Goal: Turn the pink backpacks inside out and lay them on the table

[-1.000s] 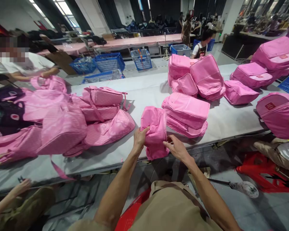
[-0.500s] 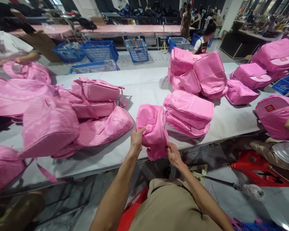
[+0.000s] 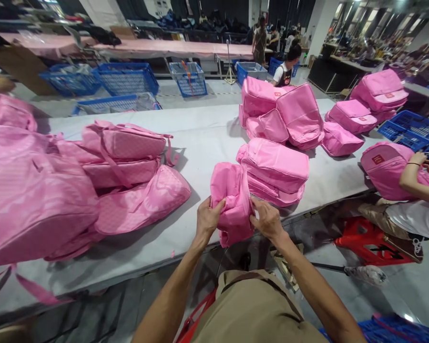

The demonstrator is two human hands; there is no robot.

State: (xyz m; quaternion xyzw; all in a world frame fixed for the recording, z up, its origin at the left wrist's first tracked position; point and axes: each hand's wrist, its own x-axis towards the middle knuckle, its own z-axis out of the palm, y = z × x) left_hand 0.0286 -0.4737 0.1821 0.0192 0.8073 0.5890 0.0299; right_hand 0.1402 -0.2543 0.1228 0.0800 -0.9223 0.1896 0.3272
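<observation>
A crumpled pink fabric bag (image 3: pixel 232 195) hangs over the near edge of the long white table (image 3: pixel 207 138). My left hand (image 3: pixel 207 220) grips its left side, thumb pressed into the cloth. My right hand (image 3: pixel 268 220) clasps its right edge by the zipper seam, fingers curled. Just behind it lies a stack of two flat pink bags (image 3: pixel 275 171).
A big heap of pink bags (image 3: pixel 93 181) covers the table's left. More pink bags (image 3: pixel 286 114) stand at the back right. A person (image 3: pixel 414 205) sits at the right with a pink bag (image 3: pixel 382 166), by a red stool (image 3: pixel 375 243). Blue baskets (image 3: pixel 125 78) line the aisle behind.
My right hand has moved up from the bag's lower edge to its right side and closed on it. The bag is bunched between both hands. The view has shifted right.
</observation>
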